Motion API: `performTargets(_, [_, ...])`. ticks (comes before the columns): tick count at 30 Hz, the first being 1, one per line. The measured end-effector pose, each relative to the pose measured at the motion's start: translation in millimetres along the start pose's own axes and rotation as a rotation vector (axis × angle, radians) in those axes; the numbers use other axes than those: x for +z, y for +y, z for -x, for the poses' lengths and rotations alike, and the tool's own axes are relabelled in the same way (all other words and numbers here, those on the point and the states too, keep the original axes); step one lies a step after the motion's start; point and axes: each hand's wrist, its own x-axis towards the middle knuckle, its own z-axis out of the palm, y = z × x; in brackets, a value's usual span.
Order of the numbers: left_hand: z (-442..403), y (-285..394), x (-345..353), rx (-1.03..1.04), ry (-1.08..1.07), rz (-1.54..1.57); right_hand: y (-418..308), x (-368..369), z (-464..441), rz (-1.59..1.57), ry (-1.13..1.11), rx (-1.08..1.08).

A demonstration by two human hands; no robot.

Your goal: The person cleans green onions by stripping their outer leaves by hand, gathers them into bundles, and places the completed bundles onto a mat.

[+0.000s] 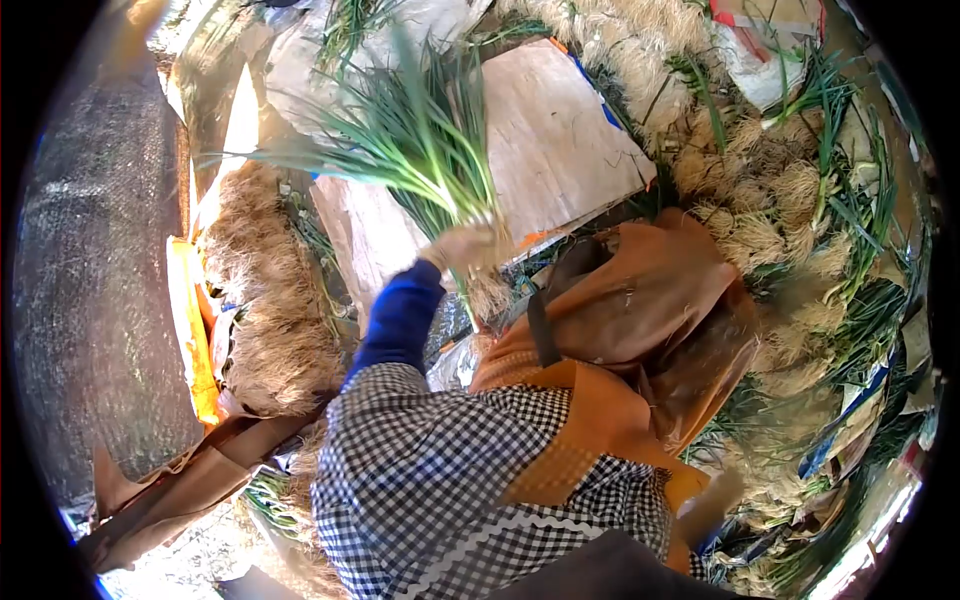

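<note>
A bunch of long green-leaved plants with pale stems and stringy roots [440, 165] is gripped near its root end by my left hand [462, 248]. The leaves fan up and left over a pale flat board [565, 130], and the roots hang below my fingers. My right hand [710, 505] is low on the right, near the orange apron edge and the checked sleeve. It is smeared by motion, so its fingers and anything in them cannot be made out.
Bundles with tan roots [265, 290] are stacked at the left, beside a dark woven sheet [100, 270]. More rooted bundles [770, 190] and loose green leaves lie along the right. A brown-orange apron [640, 290] covers my lap below the board.
</note>
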Motion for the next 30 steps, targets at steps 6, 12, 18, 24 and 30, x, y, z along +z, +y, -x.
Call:
performTargets(6, [-77,-165,-103,0.067,0.317,-0.293,19,32,29,0.131,-0.291,0.035])
performTargets(12, [-67,-214,-160,0.144,0.776,-0.588,19,34,30,0.184,-0.449,0.035])
performTargets(18, [27,-181,-82,0.159,1.482,-0.587,15,31,20,0.206,-0.513,0.032])
performTargets(24, [-3,-210,-153,0.006,1.161,-0.812,5,31,25,0.208,-0.54,0.03])
performTargets(30, [32,-136,-160,0.306,1.367,-0.547,19,39,42,0.233,-0.575,0.007])
